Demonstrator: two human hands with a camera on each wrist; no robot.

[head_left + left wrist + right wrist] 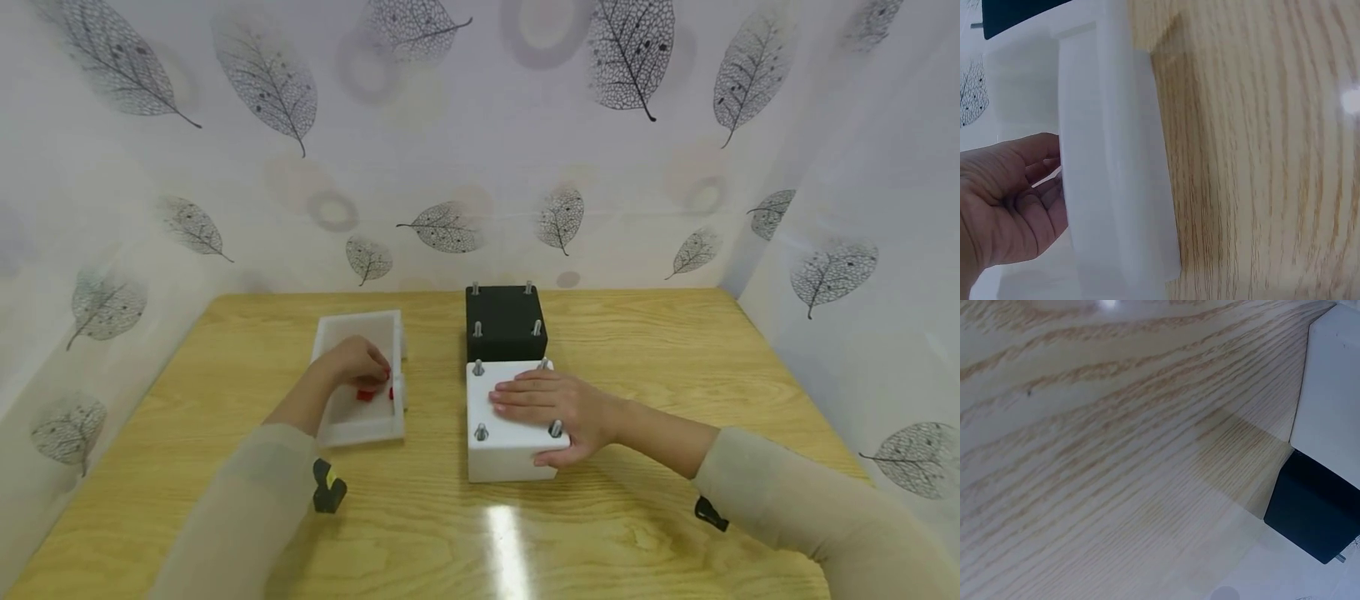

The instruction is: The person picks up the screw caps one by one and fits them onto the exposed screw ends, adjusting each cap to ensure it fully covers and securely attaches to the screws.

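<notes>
A white tray on the left holds several small red pieces. Inside it, my left hand has its fingers curled, with a bit of red at the fingertips; it seems to pinch one piece. In the left wrist view the tray wall hides those fingertips. My right hand rests on top of a white box, fingers straight across it and thumb along the front edge. Metal bolts stand up at the corners of the box. The right hand is out of sight in the right wrist view.
Right behind the white box stands a black box with similar upright bolts. Both stand on a wood-grain table. A pale curtain with leaf prints hangs at the back and sides. Each sleeve carries a dark clip.
</notes>
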